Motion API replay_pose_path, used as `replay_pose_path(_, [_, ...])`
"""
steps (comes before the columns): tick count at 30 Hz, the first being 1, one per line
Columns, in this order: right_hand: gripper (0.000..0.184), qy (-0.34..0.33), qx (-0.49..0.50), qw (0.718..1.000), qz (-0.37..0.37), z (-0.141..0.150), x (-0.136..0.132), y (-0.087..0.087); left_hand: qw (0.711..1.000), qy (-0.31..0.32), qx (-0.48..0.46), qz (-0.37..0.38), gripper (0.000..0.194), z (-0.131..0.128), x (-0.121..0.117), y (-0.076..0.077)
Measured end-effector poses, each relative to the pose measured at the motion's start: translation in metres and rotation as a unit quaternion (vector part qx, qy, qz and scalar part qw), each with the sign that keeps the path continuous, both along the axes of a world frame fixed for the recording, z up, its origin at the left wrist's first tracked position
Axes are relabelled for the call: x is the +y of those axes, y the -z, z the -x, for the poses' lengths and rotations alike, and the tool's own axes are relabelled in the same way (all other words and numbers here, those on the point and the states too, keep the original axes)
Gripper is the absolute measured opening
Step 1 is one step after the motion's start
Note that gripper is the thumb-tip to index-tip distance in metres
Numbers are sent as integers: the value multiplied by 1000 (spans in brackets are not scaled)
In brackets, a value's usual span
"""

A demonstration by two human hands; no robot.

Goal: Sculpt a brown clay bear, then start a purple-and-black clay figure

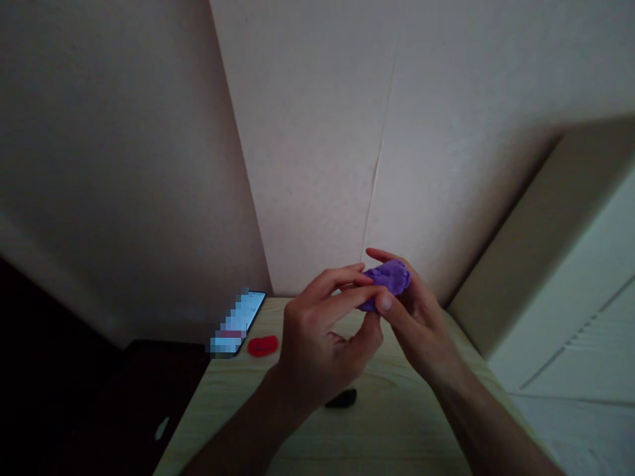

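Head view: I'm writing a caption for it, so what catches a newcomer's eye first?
The purple clay lump pinched between the left hand and the right hand, above the wooden table. Next, the lit phone at the table's far left corner, with a red clay piece beside it.

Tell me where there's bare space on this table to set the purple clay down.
Bare wood lies along the table's near edge, between the forearms. The far left corner is crowded by the phone and red piece; a black piece sits mid-table.
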State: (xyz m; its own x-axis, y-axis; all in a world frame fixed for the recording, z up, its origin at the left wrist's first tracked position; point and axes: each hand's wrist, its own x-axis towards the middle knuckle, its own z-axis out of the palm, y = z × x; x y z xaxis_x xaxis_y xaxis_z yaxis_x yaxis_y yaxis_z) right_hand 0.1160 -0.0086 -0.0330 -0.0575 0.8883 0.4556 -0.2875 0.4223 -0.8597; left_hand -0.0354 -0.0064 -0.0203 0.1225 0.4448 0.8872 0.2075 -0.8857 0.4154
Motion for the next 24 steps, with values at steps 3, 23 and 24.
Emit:
replay_pose_path(3, [55, -22, -2, 1000, -17, -2, 1, -1, 999, 39, 7, -5, 23, 1, 0, -1])
replay_pose_path(23, [52, 18, -126, 991, 51, 1, -6, 1, 975, 110, 179, 74, 59, 16, 10, -3])
replay_pose_path(24, [55, -1, -116, 991, 67, 1, -6, 2, 970, 130, 193, 77, 60, 16, 9, -2])
